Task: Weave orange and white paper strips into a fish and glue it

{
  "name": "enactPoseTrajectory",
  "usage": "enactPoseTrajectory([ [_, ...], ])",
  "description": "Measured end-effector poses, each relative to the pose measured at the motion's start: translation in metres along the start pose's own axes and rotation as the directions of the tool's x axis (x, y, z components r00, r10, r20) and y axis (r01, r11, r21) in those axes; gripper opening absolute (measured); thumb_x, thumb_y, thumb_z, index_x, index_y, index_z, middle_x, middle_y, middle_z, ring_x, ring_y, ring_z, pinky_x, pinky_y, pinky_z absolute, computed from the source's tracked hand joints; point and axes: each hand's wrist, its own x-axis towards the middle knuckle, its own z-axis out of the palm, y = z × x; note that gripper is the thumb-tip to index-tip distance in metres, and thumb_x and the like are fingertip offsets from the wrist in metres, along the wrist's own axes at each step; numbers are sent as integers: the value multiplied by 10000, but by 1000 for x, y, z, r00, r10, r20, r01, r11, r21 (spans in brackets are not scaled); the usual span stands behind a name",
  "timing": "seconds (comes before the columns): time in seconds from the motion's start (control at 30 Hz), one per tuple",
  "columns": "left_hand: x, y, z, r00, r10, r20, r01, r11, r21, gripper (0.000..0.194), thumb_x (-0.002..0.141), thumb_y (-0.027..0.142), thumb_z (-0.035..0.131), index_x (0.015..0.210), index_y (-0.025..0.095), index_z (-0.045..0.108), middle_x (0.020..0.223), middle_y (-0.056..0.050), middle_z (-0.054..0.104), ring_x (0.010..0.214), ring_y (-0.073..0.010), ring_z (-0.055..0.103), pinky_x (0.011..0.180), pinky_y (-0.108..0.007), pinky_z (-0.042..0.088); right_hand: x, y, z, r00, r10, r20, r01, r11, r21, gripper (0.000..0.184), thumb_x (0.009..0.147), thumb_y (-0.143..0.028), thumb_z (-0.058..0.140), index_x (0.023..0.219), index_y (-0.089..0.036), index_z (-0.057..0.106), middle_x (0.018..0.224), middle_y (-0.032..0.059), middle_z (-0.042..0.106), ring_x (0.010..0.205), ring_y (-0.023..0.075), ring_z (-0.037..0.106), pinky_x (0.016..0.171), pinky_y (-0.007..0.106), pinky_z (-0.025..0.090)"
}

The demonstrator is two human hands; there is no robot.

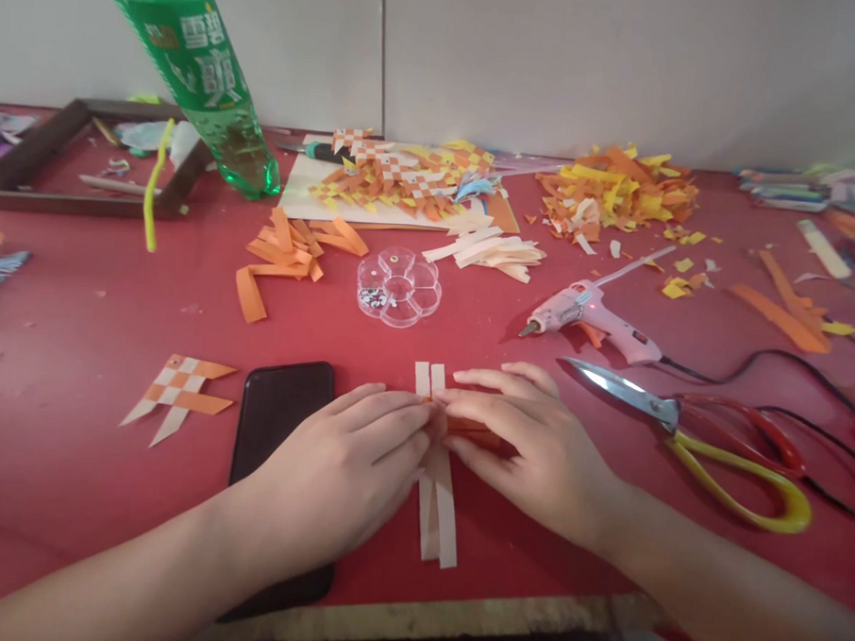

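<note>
My left hand [354,459] and my right hand [528,438] lie close together on the red table [88,457], fingertips meeting over paper strips. Two pale strips [439,510] run lengthwise between the hands, their upper ends [430,377] sticking out above the fingers. Orange strips [474,430] cross them under my right fingers. Both hands press down on the strips with fingers curled and close together. My left wrist rests over a black phone [278,418].
Scissors with red and yellow handles [706,437] lie right of my right hand. A pink glue gun [598,318], a clear flower-shaped box [399,286], loose orange strips [289,248], a woven paper fish [180,390], scrap piles [617,192] and a green bottle [211,75] stand farther back.
</note>
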Motion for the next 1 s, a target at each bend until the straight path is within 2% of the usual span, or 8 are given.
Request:
enactPoseTrajectory([
  [0.07,2,1,-1,1000,1,-8,-1,1000,-2,278,934,122,484,1116,63,686,1156,-133,721,1056,-279,690,937,-443,596,0,0,-1,1000,11,10,-11,1000,0,161,913,-221,597,1061,-219,661,1061,32,754,1096,211,655,989,428,384],
  [0.17,5,2,-4,1000,-6,-9,6,1000,2,303,957,125,432,1055,37,705,1079,-148,737,1019,-280,706,909,-397,611,0,0,-1,1000,12,13,-12,1000,1,180,918,-232,585,1084,-218,654,1090,40,750,1117,222,648,995,435,369],
  [0.33,6,4,-7,998,11,-59,-10,1000,16,298,965,116,428,958,64,721,974,-126,757,951,-241,732,908,-360,611,1,-1,0,1000,12,22,-12,1000,-2,200,911,-251,578,1093,-211,651,1114,50,746,1153,236,626,1000,447,355],
  [0.47,6,4,-7,995,32,-98,-30,999,18,266,948,105,465,907,84,727,972,-122,764,937,-241,738,913,-389,609,-1,0,0,999,5,40,-5,1000,-1,147,908,-239,588,1030,-241,669,1129,9,747,1176,242,610,1003,455,327],
  [0.57,4,4,-7,994,41,-103,-39,999,21,250,936,95,483,885,96,728,985,-123,767,932,-248,742,909,-421,609,-2,-1,0,999,4,43,-4,1000,-5,170,909,-244,589,1059,-246,667,1150,3,740,1189,240,601,1018,456,304],
  [0.83,4,4,-5,996,25,-86,-23,999,32,226,937,106,499,987,81,718,986,-119,764,928,-245,740,882,-397,623,0,-2,-1,998,-43,36,44,999,-32,170,921,-237,570,1041,-246,690,1155,-7,738,1184,230,599,1003,436,300],
  [1.0,4,4,-4,996,11,-85,-8,1000,26,212,935,116,510,976,81,715,972,-119,757,939,-247,733,885,-382,622,-1,-2,0,997,-55,47,58,996,-70,179,938,-246,544,1028,-249,699,1142,13,742,1178,233,598,1003,440,300],
])
